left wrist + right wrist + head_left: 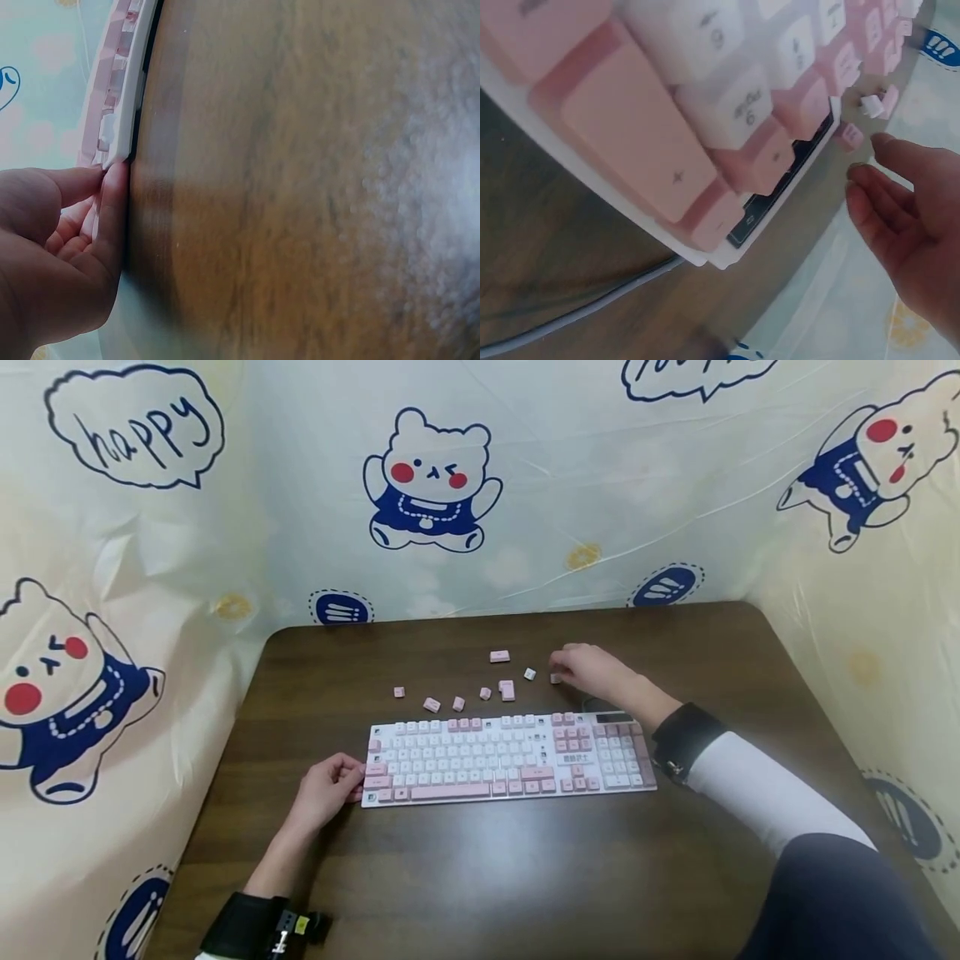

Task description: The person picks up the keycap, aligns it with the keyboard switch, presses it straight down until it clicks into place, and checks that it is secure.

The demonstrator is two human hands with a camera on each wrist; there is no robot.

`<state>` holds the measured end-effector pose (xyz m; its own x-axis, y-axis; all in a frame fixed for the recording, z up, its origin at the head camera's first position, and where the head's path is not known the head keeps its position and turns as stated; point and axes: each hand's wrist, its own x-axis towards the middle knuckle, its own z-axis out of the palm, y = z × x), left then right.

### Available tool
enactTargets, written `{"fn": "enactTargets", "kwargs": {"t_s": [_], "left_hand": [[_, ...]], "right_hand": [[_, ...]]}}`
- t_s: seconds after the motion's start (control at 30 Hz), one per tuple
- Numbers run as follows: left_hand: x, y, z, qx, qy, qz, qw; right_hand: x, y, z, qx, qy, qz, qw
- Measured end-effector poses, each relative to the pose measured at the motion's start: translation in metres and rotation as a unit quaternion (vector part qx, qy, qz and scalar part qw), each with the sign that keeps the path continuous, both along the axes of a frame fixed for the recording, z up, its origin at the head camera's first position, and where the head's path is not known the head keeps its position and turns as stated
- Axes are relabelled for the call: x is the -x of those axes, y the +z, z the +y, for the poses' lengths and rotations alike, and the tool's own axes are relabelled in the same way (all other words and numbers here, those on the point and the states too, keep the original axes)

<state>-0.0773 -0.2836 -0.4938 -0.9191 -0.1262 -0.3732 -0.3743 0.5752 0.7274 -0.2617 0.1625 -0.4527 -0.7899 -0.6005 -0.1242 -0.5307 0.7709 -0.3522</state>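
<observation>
A white and pink keyboard [450, 792] lies on the dark brown table, with a few key positions bare of caps. At its left edge, my left hand [327, 789] pinches the corner between thumb and fingers; the left wrist view shows this grip on the keyboard's side [127, 97]. Beyond the keyboard's far right part, my right hand [592, 670] reaches down at a loose keycap [555, 678]. In the right wrist view, that hand [915, 202] has thumb and fingertips apart, close beside a pink keycap [849, 136], with nothing visibly held.
Several loose pink and white keycaps lie behind the keyboard, among them a wide pink one [499, 657], a white one [530, 674] and a pink one [399, 692] farthest left. A grey cable [585, 306] runs from the keyboard. Printed sheeting [562, 485] surrounds the table [480, 877].
</observation>
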Motion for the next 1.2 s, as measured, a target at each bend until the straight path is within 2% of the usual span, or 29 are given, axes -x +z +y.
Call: {"fn": "enactTargets", "kwargs": {"t_s": [0.27, 0.53, 0.73, 0.83, 1.0, 1.2], "left_hand": [[-0.002, 0.000, 0.000, -0.003, 0.003, 0.007, 1.0000], [-0.002, 0.001, 0.002, -0.009, 0.002, 0.014, 0.9999], [-0.002, 0.004, 0.003, -0.017, -0.005, 0.036, 0.9992], [-0.002, 0.004, 0.004, -0.017, -0.005, 0.036, 0.9992], [-0.003, 0.006, 0.004, -0.014, -0.011, 0.029, 0.9994], [-0.003, 0.007, 0.001, -0.009, -0.009, 0.028, 0.9995]], "right_hand": [[0.007, -0.012, -0.004, -0.026, 0.010, -0.008, 0.9996], [0.008, -0.015, 0.000, -0.028, 0.001, -0.015, 0.9995], [0.006, -0.014, 0.006, -0.027, 0.004, 0.012, 0.9995], [0.004, -0.015, 0.010, -0.029, 0.007, 0.016, 0.9994], [-0.001, -0.017, 0.020, -0.012, -0.008, -0.015, 0.9998], [-0.009, -0.014, 0.033, 0.061, -0.042, -0.065, 0.9951]]}}
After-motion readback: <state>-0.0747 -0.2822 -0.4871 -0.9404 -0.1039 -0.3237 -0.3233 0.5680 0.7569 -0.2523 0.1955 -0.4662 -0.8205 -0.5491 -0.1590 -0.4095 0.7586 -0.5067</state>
